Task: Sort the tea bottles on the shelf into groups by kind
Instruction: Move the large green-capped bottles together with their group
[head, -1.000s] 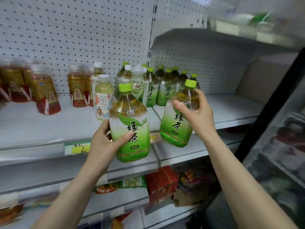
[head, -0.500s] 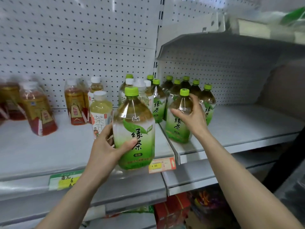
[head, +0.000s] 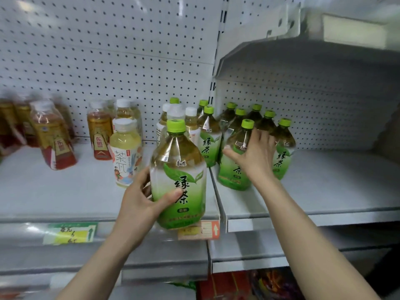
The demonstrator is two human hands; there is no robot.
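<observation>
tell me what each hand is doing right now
Left hand: grips the front green tea bottle.
Right hand: holds a second green tea bottle.

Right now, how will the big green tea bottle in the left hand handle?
Probably heavy: the green tea bottle looks full. Likely slick: its label is glossy. Tall and narrow-necked, so it may tip if pushed high.
</observation>
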